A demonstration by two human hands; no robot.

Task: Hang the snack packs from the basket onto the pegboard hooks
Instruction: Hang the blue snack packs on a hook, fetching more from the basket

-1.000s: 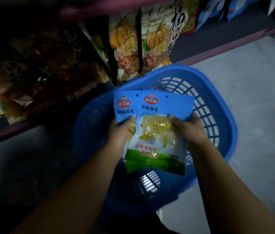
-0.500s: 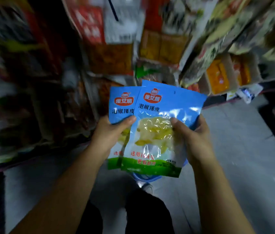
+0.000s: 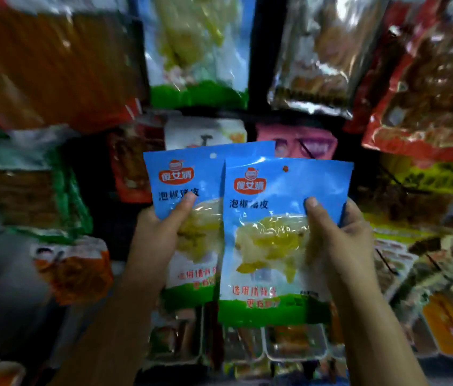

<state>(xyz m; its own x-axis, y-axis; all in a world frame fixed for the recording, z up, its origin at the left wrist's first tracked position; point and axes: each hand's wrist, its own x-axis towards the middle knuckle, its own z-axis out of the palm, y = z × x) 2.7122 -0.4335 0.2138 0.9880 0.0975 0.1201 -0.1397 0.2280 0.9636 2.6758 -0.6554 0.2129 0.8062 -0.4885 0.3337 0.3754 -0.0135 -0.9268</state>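
Snack packs upright, hang holes topmost: left hand [image 3: 155, 240] gripped rear pack [image 3: 189, 190], right hand [image 3: 339, 240] gripped front pack [image 3: 281, 218], below matching hung pack [image 3: 197, 51].

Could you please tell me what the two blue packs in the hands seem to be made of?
Both the left pack and the right pack look like thin glossy plastic film: glare streaks, soft wrinkles, and a clear window showing yellowish contents. Each has a punched hang hole near the top. Any foil lining cannot be told.

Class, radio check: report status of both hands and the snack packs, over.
Left hand grips rear blue-and-green plastic snack pack. Right hand grips front matching pack, overlapping it. Neither hooked yet; crowded hanging packets ahead.
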